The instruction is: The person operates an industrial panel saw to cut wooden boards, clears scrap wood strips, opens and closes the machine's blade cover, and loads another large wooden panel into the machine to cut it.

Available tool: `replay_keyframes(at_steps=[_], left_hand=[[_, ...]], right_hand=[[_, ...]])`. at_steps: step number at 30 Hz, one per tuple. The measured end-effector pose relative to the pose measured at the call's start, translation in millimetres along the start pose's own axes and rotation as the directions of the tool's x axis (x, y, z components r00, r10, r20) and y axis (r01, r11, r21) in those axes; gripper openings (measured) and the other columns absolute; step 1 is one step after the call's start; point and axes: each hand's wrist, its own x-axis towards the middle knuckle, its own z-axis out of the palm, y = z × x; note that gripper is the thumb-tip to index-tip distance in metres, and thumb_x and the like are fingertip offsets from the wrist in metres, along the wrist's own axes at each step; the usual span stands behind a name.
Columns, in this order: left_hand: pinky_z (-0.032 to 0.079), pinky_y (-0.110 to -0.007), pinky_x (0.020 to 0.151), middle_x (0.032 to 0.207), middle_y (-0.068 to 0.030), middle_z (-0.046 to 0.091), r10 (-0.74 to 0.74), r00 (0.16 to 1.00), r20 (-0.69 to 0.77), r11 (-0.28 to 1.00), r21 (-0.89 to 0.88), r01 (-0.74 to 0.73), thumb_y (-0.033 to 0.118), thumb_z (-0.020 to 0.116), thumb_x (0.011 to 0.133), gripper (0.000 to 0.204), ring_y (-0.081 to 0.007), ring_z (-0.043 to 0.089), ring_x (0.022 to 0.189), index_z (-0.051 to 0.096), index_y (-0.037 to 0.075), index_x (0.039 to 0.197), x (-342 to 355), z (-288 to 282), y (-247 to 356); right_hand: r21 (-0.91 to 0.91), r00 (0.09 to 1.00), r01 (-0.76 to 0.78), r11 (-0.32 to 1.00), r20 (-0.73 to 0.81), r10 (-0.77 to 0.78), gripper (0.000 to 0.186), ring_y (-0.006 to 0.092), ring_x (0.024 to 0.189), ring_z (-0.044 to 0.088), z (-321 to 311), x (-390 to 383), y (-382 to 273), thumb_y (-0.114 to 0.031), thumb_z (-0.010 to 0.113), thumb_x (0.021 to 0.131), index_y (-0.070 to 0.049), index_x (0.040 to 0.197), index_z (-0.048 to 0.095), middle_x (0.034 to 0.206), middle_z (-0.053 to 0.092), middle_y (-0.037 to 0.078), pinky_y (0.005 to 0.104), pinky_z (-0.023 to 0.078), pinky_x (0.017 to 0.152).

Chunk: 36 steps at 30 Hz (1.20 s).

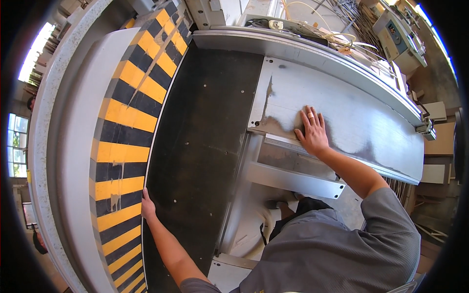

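Observation:
My left hand (148, 204) grips the pale left edge of a long dark board (205, 132), beside a yellow-and-black striped guard (124, 151); some of its fingers are hidden along the edge. My right hand (312, 128) lies open, palm down, on a worn silver metal sliding table (371, 122) that adjoins the board's right side, with a ring or band on one finger. Under that table, a curved metal bar (298, 180) crosses an opening above my legs.
A metal rail (303, 46) runs along the back, with hoses and clutter (332, 31) beyond. A control box (398, 34) stands at the upper right, a clamp (426, 129) at the table's right end. Sheet panels (437, 139) lean farther right; a pale machine housing (73, 161) borders the left.

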Motion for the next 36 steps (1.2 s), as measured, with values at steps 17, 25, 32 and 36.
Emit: replay_keyframes(at_steps=[17, 25, 32, 36], left_hand=[[0.035, -0.054, 0.116, 0.144, -0.0252, 0.054, 0.341, 0.809, -0.479, 0.938, 0.11, -0.329, 0.04, 0.051, 0.106, 0.057, -0.0447, 0.049, 0.135, 0.049, 0.001, 0.147, -61.1, 6.7, 69.2], [0.039, -0.05, 0.114, 0.147, -0.0187, 0.053, 0.436, 0.805, -0.403, 0.809, -0.217, -0.547, 0.022, 0.057, 0.101, 0.04, -0.0395, 0.05, 0.134, 0.059, 0.002, 0.136, -219.8, 14.9, 88.1], [0.037, -0.05, 0.115, 0.149, -0.0188, 0.051, 0.243, 0.907, -0.343, 0.911, -0.241, -0.335, 0.022, 0.058, 0.1, 0.044, -0.0408, 0.046, 0.137, 0.056, 0.003, 0.14, -336.1, 16.5, -17.2], [0.033, -0.052, 0.118, 0.156, -0.019, 0.044, 0.147, 0.94, -0.308, 0.958, -0.194, -0.213, 0.03, 0.059, 0.1, 0.054, -0.041, 0.041, 0.142, 0.049, 0.003, 0.147, -379.1, 23.1, -70.3]], right_hand=[[0.05, 1.0, 0.001, 0.999, -0.022, 0.0, 0.074, 0.0336, 0.159, 0.015, -0.9, -5.8, 12.1, -0.049, 0.05, 0.102, -0.004, 0.159, 0.033, 0.168, 0.024, 0.019, 0.0529, 0.01, 0.129], [0.118, 0.998, 0.026, 0.993, -0.06, -0.019, 0.074, 0.0333, 0.158, 0.017, -8.3, -10.2, 17.3, -0.049, 0.049, 0.102, -0.005, 0.159, 0.034, 0.168, 0.027, 0.019, 0.0534, 0.011, 0.128], [0.135, 0.996, 0.038, 0.99, -0.079, -0.027, 0.072, 0.0352, 0.158, 0.017, -0.3, -12.7, 21.2, -0.047, 0.051, 0.102, -0.005, 0.159, 0.035, 0.167, 0.027, 0.02, 0.0566, 0.012, 0.127], [0.157, 0.997, 0.049, 0.986, -0.068, -0.038, 0.073, 0.0356, 0.158, 0.017, -0.5, -12.7, 18.0, -0.047, 0.051, 0.101, -0.005, 0.158, 0.035, 0.167, 0.027, 0.02, 0.0565, 0.01, 0.127]])
